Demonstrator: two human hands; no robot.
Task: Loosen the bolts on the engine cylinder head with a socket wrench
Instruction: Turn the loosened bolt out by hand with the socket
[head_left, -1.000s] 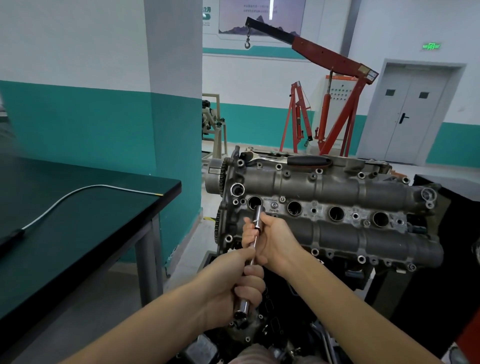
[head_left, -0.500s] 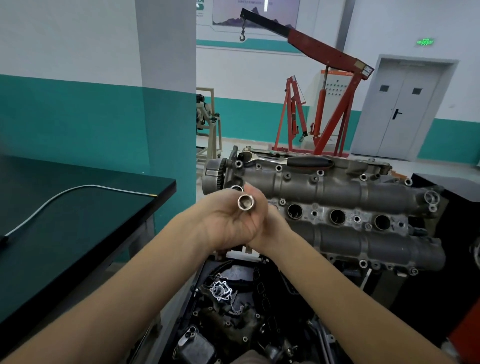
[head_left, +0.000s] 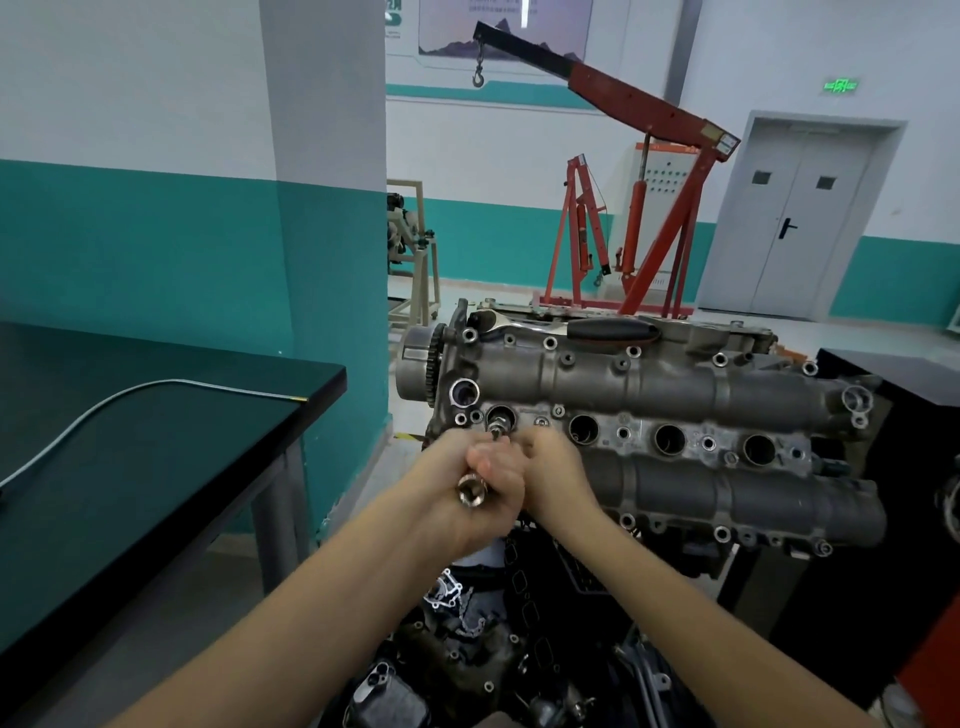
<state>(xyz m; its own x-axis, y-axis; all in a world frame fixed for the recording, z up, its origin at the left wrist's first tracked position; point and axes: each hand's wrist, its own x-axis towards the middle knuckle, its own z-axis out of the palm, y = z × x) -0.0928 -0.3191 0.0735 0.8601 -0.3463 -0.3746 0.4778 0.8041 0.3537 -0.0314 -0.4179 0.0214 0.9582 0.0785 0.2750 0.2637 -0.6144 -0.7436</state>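
Note:
The grey engine cylinder head (head_left: 675, 384) lies across the middle, with a row of round wells and small bolts along its edges. My left hand (head_left: 467, 483) grips a long chrome socket bar (head_left: 471, 491); its open end faces me. The bar's far tip (head_left: 497, 429) sits at the mouth of the leftmost well (head_left: 501, 415). My right hand (head_left: 553, 467) holds the bar just beside the left hand, fingers curled round it. A ratchet wrench with a black handle (head_left: 608, 329) lies on the head's far edge.
A dark table (head_left: 156, 441) with a grey cable (head_left: 156, 387) stands at the left. Loose engine parts (head_left: 467, 623) lie below the head. A red engine crane (head_left: 639, 208) and a grey double door (head_left: 795, 223) are at the back. A black stand (head_left: 909, 374) is at the right.
The bar swung up from a low, upright hold until its open end faced me. Both hands then carried it forward, and its far tip now sits at the leftmost well.

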